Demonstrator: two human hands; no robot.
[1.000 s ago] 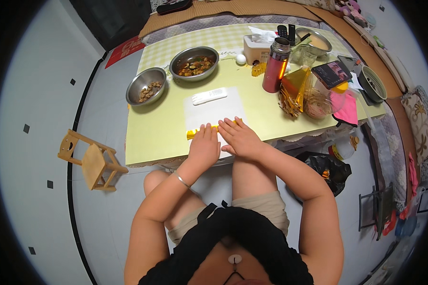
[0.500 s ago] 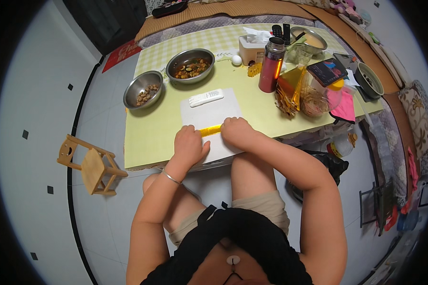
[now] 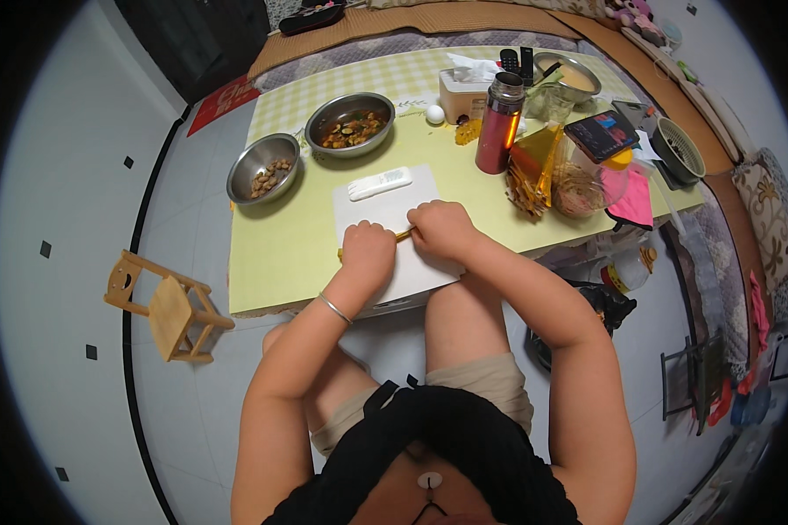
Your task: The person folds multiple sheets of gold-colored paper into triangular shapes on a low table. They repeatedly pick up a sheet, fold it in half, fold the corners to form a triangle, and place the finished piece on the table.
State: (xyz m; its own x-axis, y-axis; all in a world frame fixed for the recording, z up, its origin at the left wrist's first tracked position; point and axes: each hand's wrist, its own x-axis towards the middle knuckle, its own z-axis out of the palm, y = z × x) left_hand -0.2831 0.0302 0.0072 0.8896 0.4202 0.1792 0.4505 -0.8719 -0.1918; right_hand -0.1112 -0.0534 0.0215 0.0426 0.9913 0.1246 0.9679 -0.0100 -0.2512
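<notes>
My left hand (image 3: 369, 252) and my right hand (image 3: 443, 231) are both closed on a narrow gold foil paper strip (image 3: 403, 235). The strip runs across a white sheet (image 3: 420, 269) at the table's near edge. A short piece of it shows between my fists, and its left end pokes out past my left hand. My fingers cover the rest. Just beyond my hands, a white oblong packet (image 3: 380, 183) lies on the same sheet. Off to the right, a stack of folded gold foil papers (image 3: 530, 179) leans beside a red metal flask (image 3: 496, 131).
Two steel bowls with food, a smaller one (image 3: 252, 166) and a larger one (image 3: 322, 147), stand at the left. A clear container (image 3: 582, 188), a phone (image 3: 602, 136), a tissue box (image 3: 462, 94) and a green basket (image 3: 681, 149) crowd the right. A small wooden chair (image 3: 177, 317) is on the floor.
My left hand has moved right and slightly up, closer to my right hand. The gold strip looks thinner, and less of it shows between my hands. The packet has stayed put.
</notes>
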